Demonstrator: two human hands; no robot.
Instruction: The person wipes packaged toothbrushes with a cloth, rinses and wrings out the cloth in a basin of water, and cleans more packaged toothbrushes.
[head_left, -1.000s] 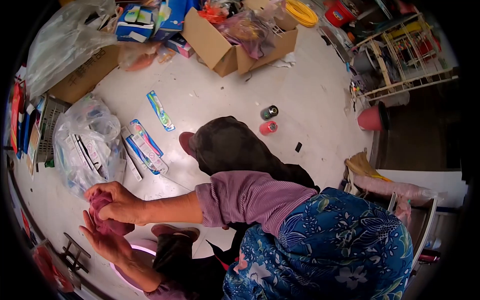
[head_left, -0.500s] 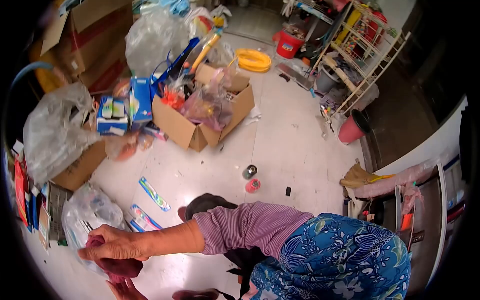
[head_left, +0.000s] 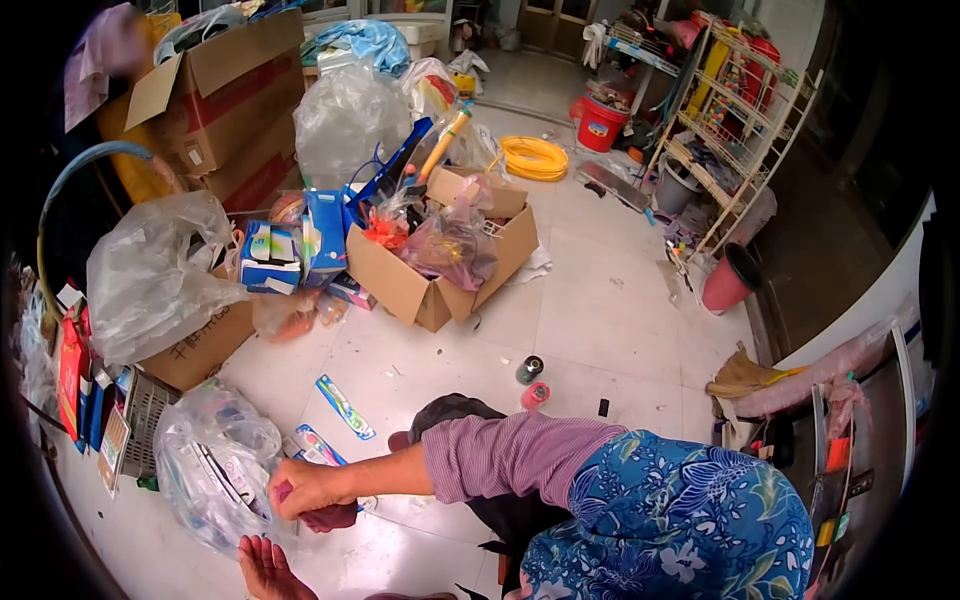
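Note:
My right hand [head_left: 305, 490], at the lower left on the end of a purple striped sleeve, is closed around a bunched dark maroon cloth [head_left: 330, 517]. Most of the cloth is hidden in the fist, so its exact kind cannot be made out. Below it, at the bottom edge, my left hand [head_left: 268, 575] is partly in view, fingers stretched out and nothing in them. A clear plastic bag [head_left: 215, 450] with packaged items lies just beyond both hands. Packaged toothbrushes [head_left: 345, 407] lie on the floor above my right forearm.
An open cardboard box [head_left: 400, 285] full of bagged things stands on the floor. Two thread spools, one dark [head_left: 530, 369] and one pink [head_left: 535, 397], stand near my foot. A yellow hose coil [head_left: 534, 158], wire rack [head_left: 745, 120] and pink bucket [head_left: 731, 278] are farther off.
My view has shifted, so the room appears lower and farther right. My left hand has come away from the maroon cloth, which is now bunched more tightly in my right fist.

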